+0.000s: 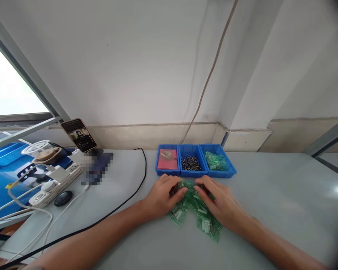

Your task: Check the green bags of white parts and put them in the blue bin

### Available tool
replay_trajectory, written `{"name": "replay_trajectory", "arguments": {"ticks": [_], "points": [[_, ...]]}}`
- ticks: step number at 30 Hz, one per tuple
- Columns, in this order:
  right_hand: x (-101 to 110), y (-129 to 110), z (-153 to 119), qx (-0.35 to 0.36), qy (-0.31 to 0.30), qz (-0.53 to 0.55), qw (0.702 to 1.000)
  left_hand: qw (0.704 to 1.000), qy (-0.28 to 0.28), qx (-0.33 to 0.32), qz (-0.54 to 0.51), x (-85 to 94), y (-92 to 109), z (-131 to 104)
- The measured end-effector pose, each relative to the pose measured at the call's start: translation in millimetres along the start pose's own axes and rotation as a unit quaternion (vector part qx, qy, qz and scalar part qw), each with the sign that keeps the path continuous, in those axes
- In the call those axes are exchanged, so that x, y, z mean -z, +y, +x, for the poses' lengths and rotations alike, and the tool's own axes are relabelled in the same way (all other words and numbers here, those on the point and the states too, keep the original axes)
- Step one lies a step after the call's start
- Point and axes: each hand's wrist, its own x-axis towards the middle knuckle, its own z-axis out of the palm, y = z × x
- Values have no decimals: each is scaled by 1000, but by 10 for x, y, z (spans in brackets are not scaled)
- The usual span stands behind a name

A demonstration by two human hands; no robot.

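Several green plastic bags (195,202) with small pale and metal parts inside lie on the grey table between my hands. My left hand (165,195) pinches the upper left edge of the green bags. On the other side, my right hand (218,197) grips their upper right part between thumb and fingers. Just beyond my hands stand three joined blue trays: a left tray (157,165) with a red sheet and a small clear bag, a middle one with dark metal screws (190,163), and a right one with more green bags (215,161).
A phone (79,135) on a stand, a power strip (56,183) with plugs and a black oval object (63,198) are at the left. A black cable (121,204) crosses the table beside my left forearm. Behind is a wall.
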Motion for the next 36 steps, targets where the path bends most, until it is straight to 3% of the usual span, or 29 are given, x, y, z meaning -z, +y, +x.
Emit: {"name": "replay_trajectory", "arguments": {"ticks": [7,13,19,22,28,36], "points": [[-2,-77,-3,-76,-45,176,980,998,-33,39,-39,29,0,-5],[-7,-60,44,-107,-70,210,969,992,-84,57,-81,42,18,25],[-12,-55,46,-107,-75,212,969,991,-80,57,-86,49,20,34],[-18,-45,15,-85,-58,207,973,994,-60,46,-76,39,9,17],[-25,-35,-16,-59,30,131,989,998,-9,30,-54,30,-10,2],[-78,15,-2,-83,71,191,975,997,-13,28,-64,56,5,11]]}}
